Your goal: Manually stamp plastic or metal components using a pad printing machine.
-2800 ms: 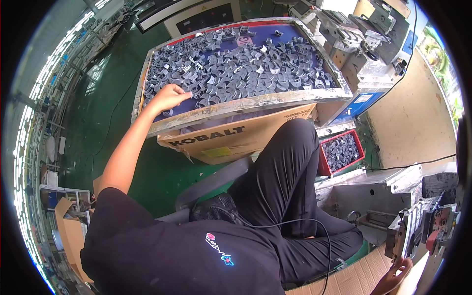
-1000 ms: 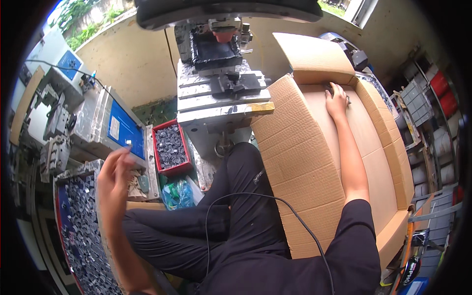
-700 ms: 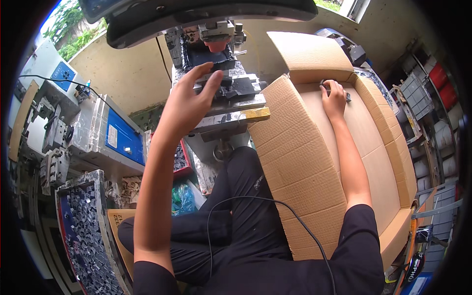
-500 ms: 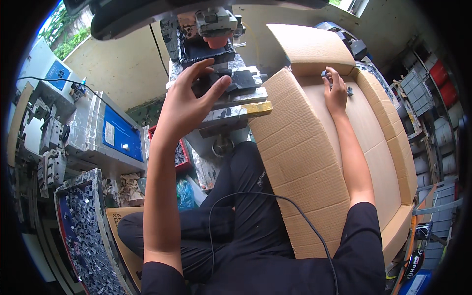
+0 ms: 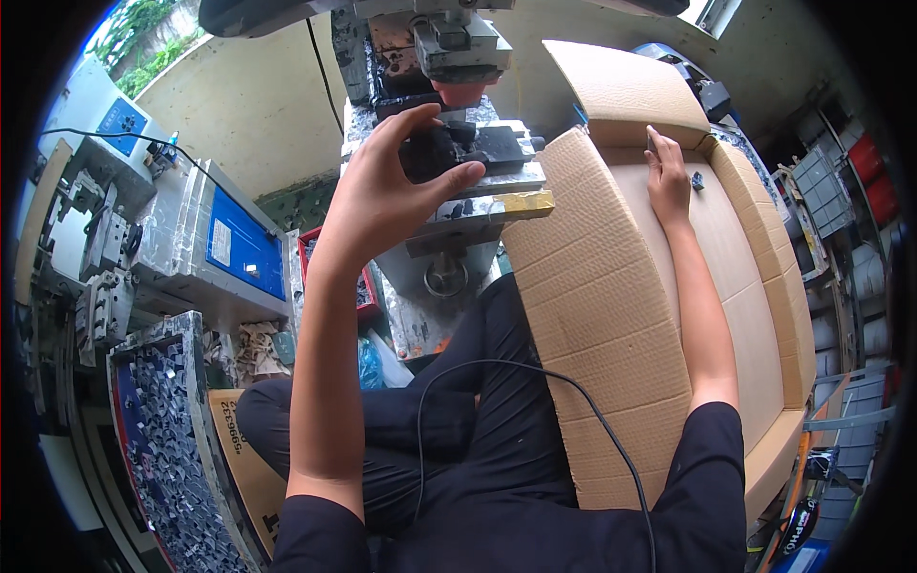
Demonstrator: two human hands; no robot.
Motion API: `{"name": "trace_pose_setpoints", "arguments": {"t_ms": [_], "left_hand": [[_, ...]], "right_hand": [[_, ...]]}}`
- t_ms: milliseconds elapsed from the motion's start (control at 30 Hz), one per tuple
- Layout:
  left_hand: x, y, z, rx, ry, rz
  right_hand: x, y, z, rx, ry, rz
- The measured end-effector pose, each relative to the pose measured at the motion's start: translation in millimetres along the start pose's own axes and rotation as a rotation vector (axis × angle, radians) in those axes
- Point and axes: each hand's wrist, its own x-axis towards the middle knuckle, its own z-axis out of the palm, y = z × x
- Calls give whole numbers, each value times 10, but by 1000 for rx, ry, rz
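My left hand (image 5: 396,181) reaches to a metal fixture (image 5: 478,202) below a machine head (image 5: 463,48) with a reddish pad (image 5: 458,93). Its thumb and fingers are spread apart around the near left end of a black block (image 5: 492,145) on the fixture; whether they touch it I cannot tell. Over the far end of an open cardboard box (image 5: 602,315), my right hand (image 5: 671,186) pinches a small dark piece (image 5: 651,143), mostly hidden by the fingers. A small dark piece (image 5: 697,181) lies in the box beside that hand.
A tray of several small grey pieces (image 5: 177,449) stands at lower left, near a grey machine with a blue panel (image 5: 244,239). A red bin (image 5: 368,291) sits below the fixture. A black cable (image 5: 573,382) crosses my lap. Shelves (image 5: 845,201) line the right.
The view has shifted, so the machine and box sit further right. My right hand's fingers are more drawn together around the piece. The left hand stays spread at the fixture.
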Motion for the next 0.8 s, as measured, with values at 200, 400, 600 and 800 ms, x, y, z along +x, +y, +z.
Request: {"name": "trace_pose_setpoints", "arguments": {"t_ms": [200,400,600,800], "left_hand": [[19,32,28,9,0,-10],[24,-1,13,-16,-39,-57],[52,126,-37,-104,-130,-81],[33,-1,1,-43,-35,-76]], "right_hand": [[8,53,-9,13,-24,-26],[7,10,5,11,-17,-28],[-16,57,-6,13,-27,21],[5,85,37,86,5,65]]}}
